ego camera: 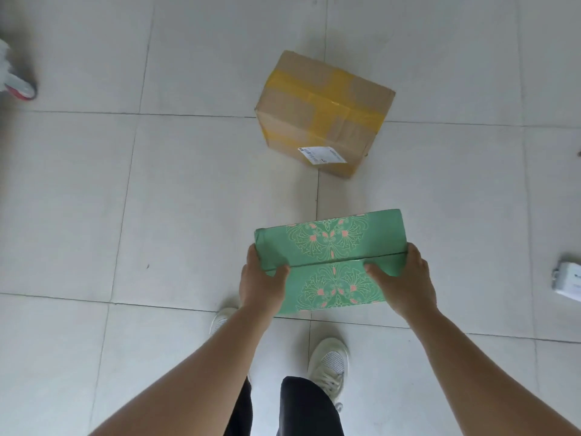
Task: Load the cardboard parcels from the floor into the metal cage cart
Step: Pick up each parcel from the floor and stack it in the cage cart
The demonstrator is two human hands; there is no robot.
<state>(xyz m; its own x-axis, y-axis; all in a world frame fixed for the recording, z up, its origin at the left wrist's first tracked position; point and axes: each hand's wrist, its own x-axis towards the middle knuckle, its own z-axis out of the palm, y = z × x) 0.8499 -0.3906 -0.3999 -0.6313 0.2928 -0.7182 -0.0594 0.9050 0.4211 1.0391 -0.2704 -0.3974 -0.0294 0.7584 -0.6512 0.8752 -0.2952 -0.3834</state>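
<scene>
Green patterned box (330, 262) clamped between my left hand (262, 286) and right hand (405, 284), thumbs on top, held above the floor. Feels-rigid guess: stiff, light, glossy, so keep end grips. Brown taped parcel (323, 113) sits ahead of both hands.

A person looks down at a green patterned box (330, 247) gripped at both ends, left hand (262, 283) and right hand (405, 283) with thumbs on top. Beyond the box, a brown cardboard parcel (323, 113) with yellow tape sits on the pale tiled floor (188, 199). Below the box, white sneakers (328, 363) and dark trousers (308, 407) show.
</scene>
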